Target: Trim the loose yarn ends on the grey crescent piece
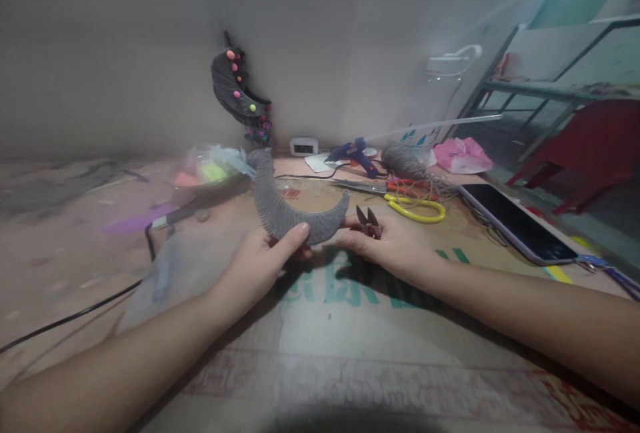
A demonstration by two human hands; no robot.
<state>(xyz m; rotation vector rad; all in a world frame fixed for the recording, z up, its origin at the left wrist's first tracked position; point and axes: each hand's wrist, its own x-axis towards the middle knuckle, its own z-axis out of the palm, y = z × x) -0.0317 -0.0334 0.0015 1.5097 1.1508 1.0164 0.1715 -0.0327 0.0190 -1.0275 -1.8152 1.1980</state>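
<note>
A crescent wrapped in grey yarn [300, 219] is tilted above the cardboard, its left horn pointing up. My left hand [275, 253] closes round its lower curve, thumb on the front face. Small dark thread snips [369, 219] stick up out of my right hand [385, 246], blades apart and pointing up. The right hand's fingertips are close to the crescent's right tip; whether they touch it I cannot tell. Beyond it lie scissors with yellow handles [417, 209] and a ball of grey yarn [405, 161] with loose strands.
A decorated dark crescent [235, 96] leans on the wall. A blue glue gun [356, 153] with its glue stick, a white digital clock [304, 146] and a pink packet [463, 155] line the back. A phone [517, 223] lies right, a black cable [75, 316] left; a red chair [590, 146] stands beyond.
</note>
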